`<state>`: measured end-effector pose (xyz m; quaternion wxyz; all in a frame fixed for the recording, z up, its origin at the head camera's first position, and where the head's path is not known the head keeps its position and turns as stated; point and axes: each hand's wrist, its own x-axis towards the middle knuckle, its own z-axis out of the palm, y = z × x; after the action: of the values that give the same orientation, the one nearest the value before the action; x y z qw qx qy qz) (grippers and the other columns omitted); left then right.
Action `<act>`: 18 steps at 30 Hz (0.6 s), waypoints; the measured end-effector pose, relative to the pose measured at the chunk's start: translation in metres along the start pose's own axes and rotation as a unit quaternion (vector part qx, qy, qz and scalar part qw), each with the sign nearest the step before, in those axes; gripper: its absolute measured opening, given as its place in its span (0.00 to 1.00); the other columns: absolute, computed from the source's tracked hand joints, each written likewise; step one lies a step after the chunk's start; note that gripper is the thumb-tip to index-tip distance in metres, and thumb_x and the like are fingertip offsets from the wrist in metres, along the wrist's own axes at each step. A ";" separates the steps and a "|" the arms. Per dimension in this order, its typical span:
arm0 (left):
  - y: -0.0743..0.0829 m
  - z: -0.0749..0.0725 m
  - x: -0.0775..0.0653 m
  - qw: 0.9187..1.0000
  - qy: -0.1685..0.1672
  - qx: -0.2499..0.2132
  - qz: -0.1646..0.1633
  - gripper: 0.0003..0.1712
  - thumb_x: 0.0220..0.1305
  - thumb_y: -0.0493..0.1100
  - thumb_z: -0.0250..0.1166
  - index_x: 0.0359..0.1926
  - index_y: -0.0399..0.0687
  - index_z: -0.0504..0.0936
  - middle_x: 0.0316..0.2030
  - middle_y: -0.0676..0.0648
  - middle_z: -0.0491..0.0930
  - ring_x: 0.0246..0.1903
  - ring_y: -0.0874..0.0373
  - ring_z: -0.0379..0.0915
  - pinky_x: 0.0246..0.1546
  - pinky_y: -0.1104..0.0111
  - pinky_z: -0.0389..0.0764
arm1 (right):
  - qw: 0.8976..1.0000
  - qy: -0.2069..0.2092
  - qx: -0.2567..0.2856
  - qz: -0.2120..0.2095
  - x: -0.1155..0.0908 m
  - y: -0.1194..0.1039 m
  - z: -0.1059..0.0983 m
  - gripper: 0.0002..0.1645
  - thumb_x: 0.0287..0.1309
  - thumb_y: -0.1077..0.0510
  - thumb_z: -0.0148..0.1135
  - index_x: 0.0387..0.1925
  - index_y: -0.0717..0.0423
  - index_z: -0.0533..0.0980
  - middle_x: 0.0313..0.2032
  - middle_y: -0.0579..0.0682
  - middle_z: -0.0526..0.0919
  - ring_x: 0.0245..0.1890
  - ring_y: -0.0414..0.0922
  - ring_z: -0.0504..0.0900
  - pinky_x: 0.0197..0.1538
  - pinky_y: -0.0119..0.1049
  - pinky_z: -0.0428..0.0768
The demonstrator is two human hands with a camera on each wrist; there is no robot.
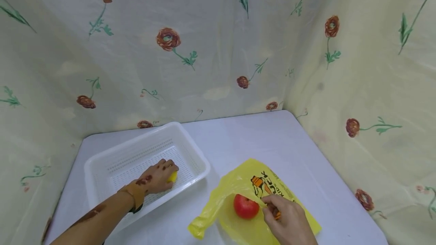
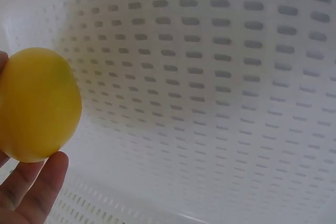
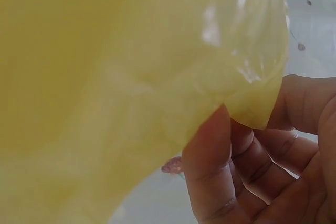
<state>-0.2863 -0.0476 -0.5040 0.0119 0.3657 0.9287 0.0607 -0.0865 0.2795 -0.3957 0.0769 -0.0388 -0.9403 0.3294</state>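
My left hand reaches down inside the white plastic basket and grips a smooth, rounded yellow fruit. In the left wrist view, fingertips press on the fruit's underside above the perforated basket floor. My right hand pinches the edge of a yellow plastic bag between thumb and fingers, which the right wrist view shows close up. A red apple lies at the bag's mouth, beside the right hand, partly covered by the bag's upper layer. The bag lies flat, with a printed duck logo.
The pale table carries the basket on the left and the bag on the right. Flower-patterned cloth hangs behind the table and along both sides.
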 end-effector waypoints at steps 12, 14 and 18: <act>-0.003 -0.022 -0.012 1.000 0.023 -0.015 -0.008 0.22 0.56 0.43 0.67 0.51 0.45 0.74 0.50 0.45 0.72 0.45 0.52 0.67 0.41 0.62 0.77 | 1.000 -0.017 -0.001 0.014 0.003 -0.001 0.000 0.11 0.49 0.67 0.64 0.35 0.53 0.82 0.21 0.38 0.77 0.21 0.31 0.72 0.25 0.27 0.74; -0.003 -0.025 -0.013 1.000 0.026 -0.015 -0.009 0.22 0.56 0.43 0.67 0.51 0.45 0.74 0.51 0.45 0.72 0.45 0.53 0.67 0.41 0.63 0.78 | 1.000 -0.019 -0.003 0.015 0.003 -0.001 0.000 0.10 0.49 0.67 0.63 0.35 0.53 0.82 0.21 0.38 0.77 0.21 0.32 0.72 0.25 0.27 0.74; -0.003 -0.032 -0.013 0.999 0.036 -0.023 -0.014 0.21 0.56 0.42 0.66 0.52 0.46 0.74 0.51 0.46 0.72 0.46 0.53 0.67 0.39 0.65 0.78 | 1.000 -0.017 -0.007 0.009 0.003 0.000 0.000 0.10 0.50 0.67 0.64 0.35 0.53 0.82 0.21 0.37 0.77 0.22 0.32 0.72 0.26 0.27 0.74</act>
<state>-0.2810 -0.0615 -0.4727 -0.0120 0.3495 0.9321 0.0945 -0.0895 0.2797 -0.3953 0.0579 -0.0427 -0.9434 0.3238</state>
